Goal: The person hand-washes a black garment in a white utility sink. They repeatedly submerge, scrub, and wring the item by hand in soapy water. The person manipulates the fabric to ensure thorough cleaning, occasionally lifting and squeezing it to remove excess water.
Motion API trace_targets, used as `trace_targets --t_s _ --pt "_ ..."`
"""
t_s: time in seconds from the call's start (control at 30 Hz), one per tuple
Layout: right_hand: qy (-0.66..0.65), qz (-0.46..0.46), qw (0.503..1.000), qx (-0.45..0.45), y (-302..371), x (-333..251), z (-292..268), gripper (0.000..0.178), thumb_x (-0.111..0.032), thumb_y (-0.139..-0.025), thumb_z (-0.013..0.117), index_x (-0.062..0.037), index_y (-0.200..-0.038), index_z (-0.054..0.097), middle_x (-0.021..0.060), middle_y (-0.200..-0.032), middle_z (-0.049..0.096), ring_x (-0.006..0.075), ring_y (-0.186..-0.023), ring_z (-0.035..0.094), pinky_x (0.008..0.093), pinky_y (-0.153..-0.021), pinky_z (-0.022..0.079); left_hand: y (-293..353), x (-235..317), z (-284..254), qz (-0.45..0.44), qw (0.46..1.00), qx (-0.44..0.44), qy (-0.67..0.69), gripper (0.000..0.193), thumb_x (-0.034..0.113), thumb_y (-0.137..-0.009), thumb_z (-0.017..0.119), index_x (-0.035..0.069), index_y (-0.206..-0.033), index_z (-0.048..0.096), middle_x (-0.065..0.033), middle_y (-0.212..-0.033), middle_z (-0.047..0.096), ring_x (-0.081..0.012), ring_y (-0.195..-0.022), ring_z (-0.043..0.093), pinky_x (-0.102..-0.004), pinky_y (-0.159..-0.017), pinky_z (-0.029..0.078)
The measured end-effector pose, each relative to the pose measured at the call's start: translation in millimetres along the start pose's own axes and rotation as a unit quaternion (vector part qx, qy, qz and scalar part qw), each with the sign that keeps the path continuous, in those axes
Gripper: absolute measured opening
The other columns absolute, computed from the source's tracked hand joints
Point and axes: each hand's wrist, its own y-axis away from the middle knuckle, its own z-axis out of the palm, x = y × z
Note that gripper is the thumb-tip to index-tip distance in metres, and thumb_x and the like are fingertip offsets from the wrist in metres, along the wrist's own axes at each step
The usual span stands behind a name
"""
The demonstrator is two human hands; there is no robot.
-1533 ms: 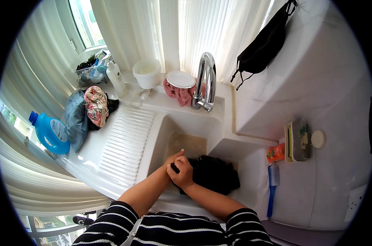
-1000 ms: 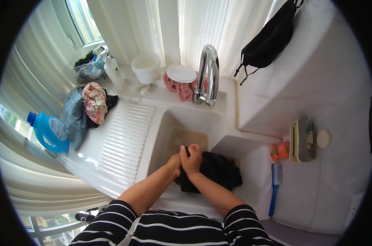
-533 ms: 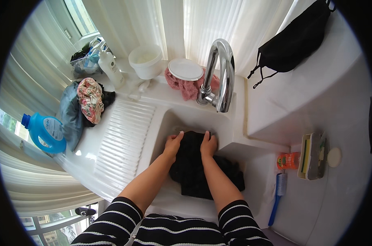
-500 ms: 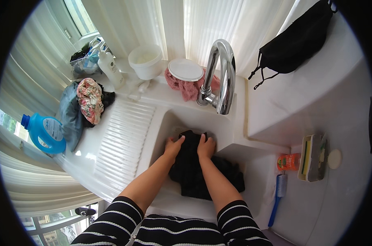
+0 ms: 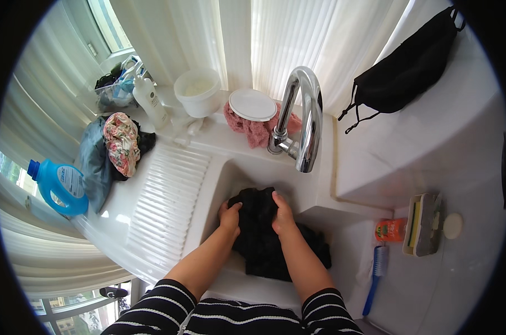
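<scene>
In a white sink, a black garment lies between left hand and right hand, fingers of both grasping its far end; its bulk spreads nearer and rightward, long axis seemingly lost in folds.

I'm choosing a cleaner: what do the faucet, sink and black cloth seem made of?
Faucet: probably chromed metal, with mirror-bright reflections. Sink: glossy, white, perhaps ceramic or moulded stone, judging by smooth, rounded edges. Black cloth: soft-looking, mostly matte fabric, bunching in folds; fibre unclear.
</scene>
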Motion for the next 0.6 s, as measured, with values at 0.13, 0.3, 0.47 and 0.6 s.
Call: trace_targets --t_s 0.13,0.3,0.47,0.6 --pt "-0.032 0.088 0.984 -0.154 54 -39 8 0.037 -0.030 -0.084 0.059 -0.0035 -0.110 0.058 0.0105 -0.108 0.061 0.0239 -0.101 0.057 0.0371 -0.094 0.043 16 -4 0 0.131 0.986 -0.071 -0.074 0.029 -0.004 -0.068 0.050 0.004 -0.096 0.053 -0.0113 -0.101 0.057 -0.0244 -0.096 0.052 -0.0317 -0.083 0.044" --pt "-0.067 0.132 0.976 -0.163 81 -48 16 0.026 -0.023 -0.080 0.060 -0.0032 -0.097 0.062 0.0086 -0.100 0.064 0.0225 -0.091 0.060 0.0327 -0.089 0.045 70 31 14 -0.098 0.960 -0.248 0.086 0.026 0.001 -0.065 0.043 0.006 -0.090 0.051 -0.0120 -0.099 0.055 -0.0262 -0.089 0.051 -0.0329 -0.084 0.044" --pt "0.121 -0.065 0.988 -0.068 90 -14 19 0.014 -0.019 -0.079 0.061 -0.0055 -0.077 0.058 0.0059 -0.081 0.059 0.0212 -0.076 0.056 0.0312 -0.075 0.044 76 39 6 -0.131 0.971 -0.160 0.122 0.014 0.014 -0.075 0.046 0.005 -0.085 0.051 -0.0112 -0.092 0.056 -0.0272 -0.083 0.054 -0.0373 -0.079 0.048" --pt "0.483 -0.389 0.783 -0.051 134 26 59 0.027 -0.027 -0.083 0.063 -0.0042 -0.082 0.048 0.0131 -0.088 0.050 0.0285 -0.078 0.052 0.0332 -0.072 0.042 66 38 -5 -0.175 0.973 -0.114 0.100 0.031 0.037 -0.084 0.052 0.007 -0.079 0.054 -0.0094 -0.080 0.059 -0.0257 -0.081 0.058 -0.0373 -0.074 0.049"
